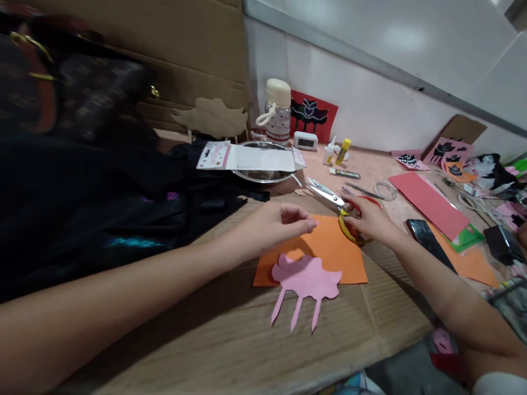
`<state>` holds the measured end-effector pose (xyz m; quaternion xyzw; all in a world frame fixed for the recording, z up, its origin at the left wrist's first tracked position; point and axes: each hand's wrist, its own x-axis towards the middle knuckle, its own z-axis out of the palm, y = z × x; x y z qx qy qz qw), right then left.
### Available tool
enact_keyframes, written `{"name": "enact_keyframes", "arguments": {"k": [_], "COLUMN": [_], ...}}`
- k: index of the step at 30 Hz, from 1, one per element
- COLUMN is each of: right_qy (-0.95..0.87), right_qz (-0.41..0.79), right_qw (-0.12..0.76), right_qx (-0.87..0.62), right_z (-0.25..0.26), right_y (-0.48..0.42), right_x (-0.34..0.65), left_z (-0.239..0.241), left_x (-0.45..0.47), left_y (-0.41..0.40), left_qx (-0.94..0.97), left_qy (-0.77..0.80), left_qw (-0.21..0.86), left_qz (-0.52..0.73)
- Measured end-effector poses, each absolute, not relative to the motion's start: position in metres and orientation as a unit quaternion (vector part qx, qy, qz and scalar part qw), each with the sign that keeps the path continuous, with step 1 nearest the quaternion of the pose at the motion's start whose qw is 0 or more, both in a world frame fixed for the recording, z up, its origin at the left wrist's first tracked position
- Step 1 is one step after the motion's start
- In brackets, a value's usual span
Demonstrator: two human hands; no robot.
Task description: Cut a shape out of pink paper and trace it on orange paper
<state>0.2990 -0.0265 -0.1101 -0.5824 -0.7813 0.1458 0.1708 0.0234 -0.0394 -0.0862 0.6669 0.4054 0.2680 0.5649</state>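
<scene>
My right hand (370, 220) is closed around the red and yellow handles of a pair of scissors (329, 195), whose blades point up and left over the table. My left hand (280, 222) hovers over the top edge of an orange paper sheet (329, 249), fingers curled together in a pinch; whether anything is in them I cannot make out. A pink paper cut-out (305, 280) with a scalloped body and three thin legs lies across the orange sheet's lower edge, just below my left hand.
A metal bowl (263, 174) under printed leaflets, a bottle (276, 118), a small clock (305, 141) and glue tubes (337, 152) stand behind. A dark bag (82, 164) fills the left. Pink sheet (430, 203), a phone (424, 233) and craft scraps lie right. The table edge runs bottom right.
</scene>
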Motion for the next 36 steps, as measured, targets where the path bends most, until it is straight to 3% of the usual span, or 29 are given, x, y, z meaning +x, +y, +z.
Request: {"name": "enact_keyframes", "arguments": {"k": [3, 6, 10, 13, 17, 21, 27, 32, 36], "right_qy": [-0.798, -0.778, -0.668, -0.637, -0.736, -0.792, -0.863, -0.891, -0.864], "right_qz": [0.112, 0.12, 0.359, 0.419, 0.313, 0.295, 0.259, 0.261, 0.3], "right_qw": [0.154, 0.239, 0.359, 0.378, 0.265, 0.111, 0.016, 0.008, 0.059], "right_qx": [-0.571, -0.568, -0.545, -0.525, -0.54, -0.523, -0.433, -0.371, -0.4], "right_z": [-0.106, -0.103, -0.105, -0.104, -0.088, -0.078, -0.11, -0.121, -0.115], "right_y": [-0.019, -0.034, -0.069, -0.084, -0.098, -0.133, -0.146, -0.095, -0.073], "right_x": [0.299, 0.288, 0.258, 0.243, 0.254, 0.278, 0.288, 0.287, 0.283], "left_z": [-0.093, -0.104, -0.113, -0.114, -0.115, -0.118, -0.118, -0.125, -0.13], "left_x": [0.028, 0.031, 0.033, 0.034, 0.033, 0.031, 0.031, 0.032, 0.031], "left_y": [-0.039, -0.037, -0.039, -0.045, -0.05, -0.051, -0.052, -0.049, -0.048], "left_qx": [0.659, 0.639, 0.647, 0.671, 0.685, 0.709, 0.771, 0.785, 0.75], "left_qy": [0.42, 0.422, 0.418, 0.4, 0.395, 0.389, 0.356, 0.347, 0.371], "left_qw": [0.562, 0.569, 0.549, 0.543, 0.542, 0.523, 0.478, 0.455, 0.48], "left_qz": [0.271, 0.3, 0.324, 0.308, 0.285, 0.27, 0.224, 0.237, 0.264]}}
